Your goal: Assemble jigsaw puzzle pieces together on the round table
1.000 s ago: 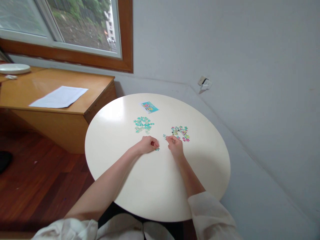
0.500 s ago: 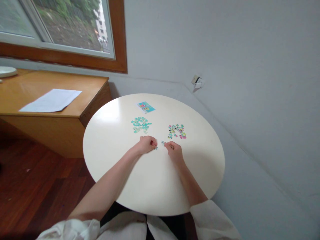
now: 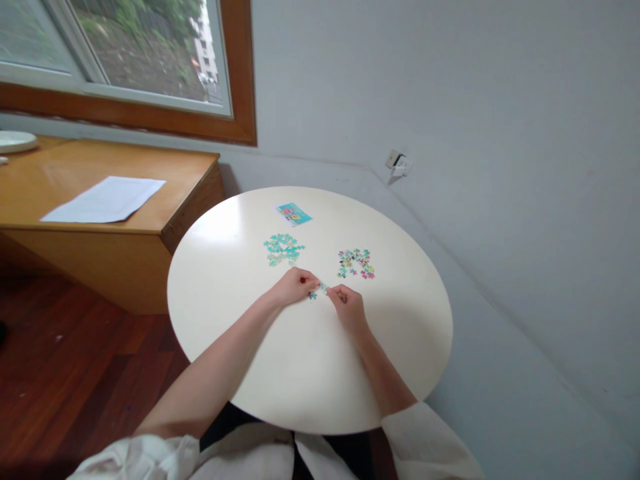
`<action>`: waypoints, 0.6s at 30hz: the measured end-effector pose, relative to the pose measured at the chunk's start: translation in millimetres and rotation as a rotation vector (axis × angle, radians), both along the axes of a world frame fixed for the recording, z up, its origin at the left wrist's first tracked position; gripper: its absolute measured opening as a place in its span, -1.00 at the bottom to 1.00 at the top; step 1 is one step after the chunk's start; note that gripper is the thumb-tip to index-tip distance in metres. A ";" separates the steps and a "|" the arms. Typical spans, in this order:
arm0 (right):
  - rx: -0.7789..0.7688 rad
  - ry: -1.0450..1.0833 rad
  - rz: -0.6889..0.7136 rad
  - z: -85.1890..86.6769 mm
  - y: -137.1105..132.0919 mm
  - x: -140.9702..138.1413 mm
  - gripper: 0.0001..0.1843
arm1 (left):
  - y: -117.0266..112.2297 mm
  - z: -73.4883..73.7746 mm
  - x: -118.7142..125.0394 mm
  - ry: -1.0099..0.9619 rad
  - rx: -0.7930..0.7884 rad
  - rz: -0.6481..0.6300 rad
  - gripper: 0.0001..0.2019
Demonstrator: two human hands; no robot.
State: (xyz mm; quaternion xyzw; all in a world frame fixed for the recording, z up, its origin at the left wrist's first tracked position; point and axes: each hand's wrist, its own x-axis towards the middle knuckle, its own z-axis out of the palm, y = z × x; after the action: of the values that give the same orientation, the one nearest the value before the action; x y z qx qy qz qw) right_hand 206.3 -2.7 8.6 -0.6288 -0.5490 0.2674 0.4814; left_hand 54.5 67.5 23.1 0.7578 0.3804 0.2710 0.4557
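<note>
Between my hands, small light-blue jigsaw puzzle pieces (image 3: 323,288) are pinched at the fingertips. My left hand (image 3: 296,285) is closed on their left side, and my right hand (image 3: 347,300) is closed on their right side. Whether the pieces are joined is too small to tell. A darker teal puzzle piece (image 3: 313,296) lies on the table just below my left fingertips. Beyond my left hand is a pile of teal and green puzzle pieces (image 3: 283,249). Past my right hand lies a cluster of multicoloured puzzle pieces (image 3: 361,259), with pink and yellow among them.
All of this is on a round white table (image 3: 225,280). Near its far edge lies a picture card (image 3: 294,214). A wooden desk (image 3: 190,175) with white paper (image 3: 107,200) stands at the left. A wall socket (image 3: 397,162) is behind the table.
My left hand has shifted right and now meets the light-blue pieces held by my right hand. The teal piece below it shows more. Both piles look the same.
</note>
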 end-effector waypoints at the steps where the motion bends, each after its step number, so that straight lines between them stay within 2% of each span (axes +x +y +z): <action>1: 0.004 -0.003 0.004 -0.1 -0.1 -0.3 -0.63 | -0.9 1.0 0.3 -0.011 -0.007 -0.012 -0.73; 12: 0.021 0.031 0.059 -2.5 -1.7 0.7 -0.68 | -2.6 3.7 -0.4 -0.096 -0.072 -0.045 -0.78; 18: 0.102 -0.021 0.084 -5.8 -3.1 -1.2 -0.69 | 0.9 4.5 -3.3 -0.109 -0.097 -0.051 -0.82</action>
State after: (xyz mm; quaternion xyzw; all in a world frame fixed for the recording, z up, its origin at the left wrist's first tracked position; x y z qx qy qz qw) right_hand 205.1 -5.7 2.8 -0.5827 -0.5928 0.2525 0.4954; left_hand 51.2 68.4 27.6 0.7283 0.3485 0.2812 0.5187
